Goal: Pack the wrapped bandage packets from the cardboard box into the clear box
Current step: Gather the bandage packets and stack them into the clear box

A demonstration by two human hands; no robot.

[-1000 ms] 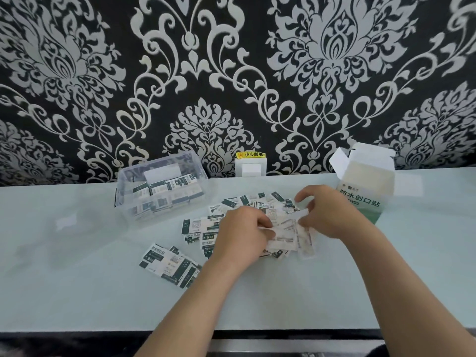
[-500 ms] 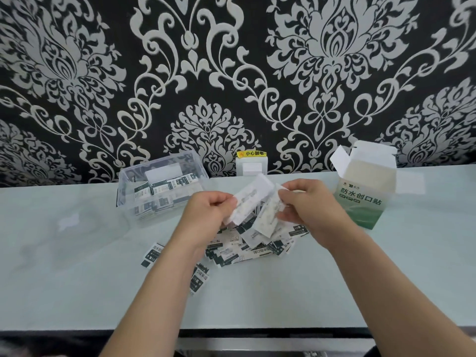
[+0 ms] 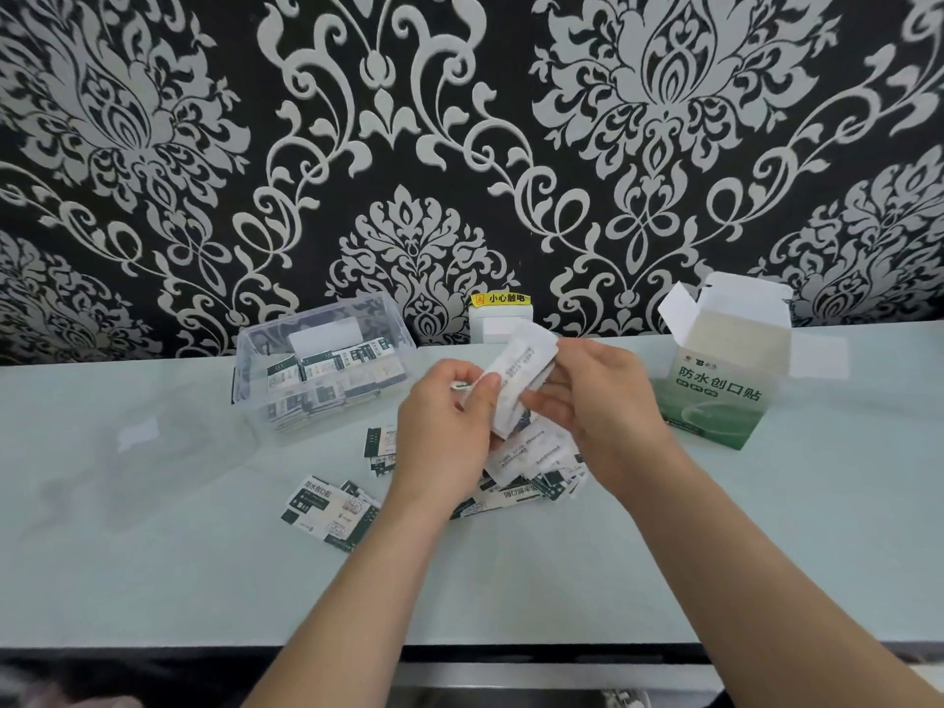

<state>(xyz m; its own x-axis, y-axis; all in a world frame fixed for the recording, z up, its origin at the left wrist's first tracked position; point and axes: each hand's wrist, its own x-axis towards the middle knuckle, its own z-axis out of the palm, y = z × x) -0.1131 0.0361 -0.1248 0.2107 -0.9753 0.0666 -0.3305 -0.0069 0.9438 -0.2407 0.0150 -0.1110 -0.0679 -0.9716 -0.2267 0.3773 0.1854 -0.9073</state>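
Since the previous frame, both hands have closed together: my left hand (image 3: 444, 431) and right hand (image 3: 597, 406) pinch one packet stack (image 3: 516, 380) above the loose packets (image 3: 531, 467), midway between clear box (image 3: 327, 360) and cardboard box (image 3: 725, 385); bare tabletop (image 3: 153, 554) nearer me.

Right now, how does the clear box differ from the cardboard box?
The clear box is see-through, low and wide, and holds packets; the cardboard box is opaque, taller, green-printed, with its contents hidden. The clear box sits left of the hands, the cardboard box right. Both stand open on the table.
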